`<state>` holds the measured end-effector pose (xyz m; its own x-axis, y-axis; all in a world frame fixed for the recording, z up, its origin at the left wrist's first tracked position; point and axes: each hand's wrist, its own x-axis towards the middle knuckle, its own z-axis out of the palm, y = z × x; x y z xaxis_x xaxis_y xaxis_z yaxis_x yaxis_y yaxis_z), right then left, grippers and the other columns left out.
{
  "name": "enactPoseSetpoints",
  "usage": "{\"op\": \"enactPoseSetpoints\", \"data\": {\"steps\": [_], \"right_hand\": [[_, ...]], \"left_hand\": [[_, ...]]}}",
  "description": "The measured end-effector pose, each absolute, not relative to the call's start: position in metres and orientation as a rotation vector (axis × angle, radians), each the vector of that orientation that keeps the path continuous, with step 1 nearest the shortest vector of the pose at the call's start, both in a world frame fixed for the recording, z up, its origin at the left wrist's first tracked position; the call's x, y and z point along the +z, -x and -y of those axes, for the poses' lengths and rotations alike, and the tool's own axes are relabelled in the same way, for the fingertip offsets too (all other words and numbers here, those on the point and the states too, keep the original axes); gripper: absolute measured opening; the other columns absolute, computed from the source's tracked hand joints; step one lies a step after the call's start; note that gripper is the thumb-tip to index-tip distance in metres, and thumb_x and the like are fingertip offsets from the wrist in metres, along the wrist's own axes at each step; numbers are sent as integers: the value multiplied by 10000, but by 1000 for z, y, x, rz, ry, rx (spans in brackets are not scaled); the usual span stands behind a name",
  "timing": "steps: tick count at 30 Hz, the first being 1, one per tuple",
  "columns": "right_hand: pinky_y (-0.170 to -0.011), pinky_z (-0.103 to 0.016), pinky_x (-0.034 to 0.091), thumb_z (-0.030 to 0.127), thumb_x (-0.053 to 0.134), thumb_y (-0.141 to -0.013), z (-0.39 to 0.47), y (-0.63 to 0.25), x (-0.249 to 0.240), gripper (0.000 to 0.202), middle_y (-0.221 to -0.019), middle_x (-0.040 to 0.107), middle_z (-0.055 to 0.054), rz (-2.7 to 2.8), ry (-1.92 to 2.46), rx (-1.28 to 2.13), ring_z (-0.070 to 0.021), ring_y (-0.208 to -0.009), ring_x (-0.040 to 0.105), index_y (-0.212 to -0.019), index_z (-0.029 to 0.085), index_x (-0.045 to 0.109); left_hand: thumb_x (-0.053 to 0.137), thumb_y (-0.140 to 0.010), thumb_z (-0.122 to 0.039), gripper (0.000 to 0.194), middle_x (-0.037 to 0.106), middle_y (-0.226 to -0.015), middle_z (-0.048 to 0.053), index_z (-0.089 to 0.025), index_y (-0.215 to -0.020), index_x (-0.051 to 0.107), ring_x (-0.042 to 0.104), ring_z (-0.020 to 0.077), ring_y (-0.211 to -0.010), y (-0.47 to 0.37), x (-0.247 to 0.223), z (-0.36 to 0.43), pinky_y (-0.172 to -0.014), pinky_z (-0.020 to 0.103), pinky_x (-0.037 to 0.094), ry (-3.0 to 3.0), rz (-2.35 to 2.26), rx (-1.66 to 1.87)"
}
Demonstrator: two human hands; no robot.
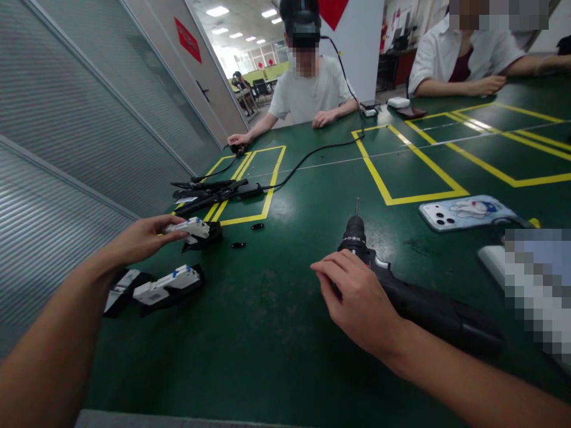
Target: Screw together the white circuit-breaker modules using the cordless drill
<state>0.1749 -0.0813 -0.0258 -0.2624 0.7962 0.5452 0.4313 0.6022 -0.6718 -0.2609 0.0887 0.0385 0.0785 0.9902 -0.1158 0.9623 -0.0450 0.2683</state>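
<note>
The right hand lies loosely curled over a black power screwdriver resting on the green table, covering part of its body. The left hand pinches a white-and-black part near the table's left edge; a similar part lies just below it, half hidden by the forearm.

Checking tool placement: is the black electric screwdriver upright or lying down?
Lying down. The black electric screwdriver rests on its side on the green table, bit pointing away, right hand over it.
</note>
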Motion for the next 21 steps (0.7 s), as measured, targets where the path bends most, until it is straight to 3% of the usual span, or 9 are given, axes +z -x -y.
{"op": "enactPoseSetpoints", "data": {"steps": [6, 14, 21], "right_hand": [[-908, -391, 330, -213, 613, -886, 81, -174, -28, 293, -1011, 451, -83, 1896, 959, 523, -279, -944, 415, -1058, 23, 595], [-901, -386, 335, -194, 606, -885, 81, -176, -28, 282, -1003, 455, -78, 1900, 973, 507, -274, -940, 420, -1057, 29, 602], [-894, -376, 334, -197, 654, -883, 80, -174, -27, 302, -1002, 455, -69, 1925, 1010, 480, -268, -939, 423, -1058, 44, 601]], "left_hand": [[576, -729, -596, 624, 626, -1128, 57, -171, -1183, 520, 556, 209, -974, 256, 28, -89, -891, 326, 437, -2037, -1902, 214], [472, -836, -441, 458, 582, -1168, 82, -139, -1178, 505, 541, 202, -1022, 232, 24, -90, -910, 293, 418, -2098, -1910, 86], [303, -873, -595, 602, 604, -1094, 89, -101, -1137, 521, 551, 227, -949, 221, 23, -97, -861, 328, 431, -2083, -2091, 86]]}}
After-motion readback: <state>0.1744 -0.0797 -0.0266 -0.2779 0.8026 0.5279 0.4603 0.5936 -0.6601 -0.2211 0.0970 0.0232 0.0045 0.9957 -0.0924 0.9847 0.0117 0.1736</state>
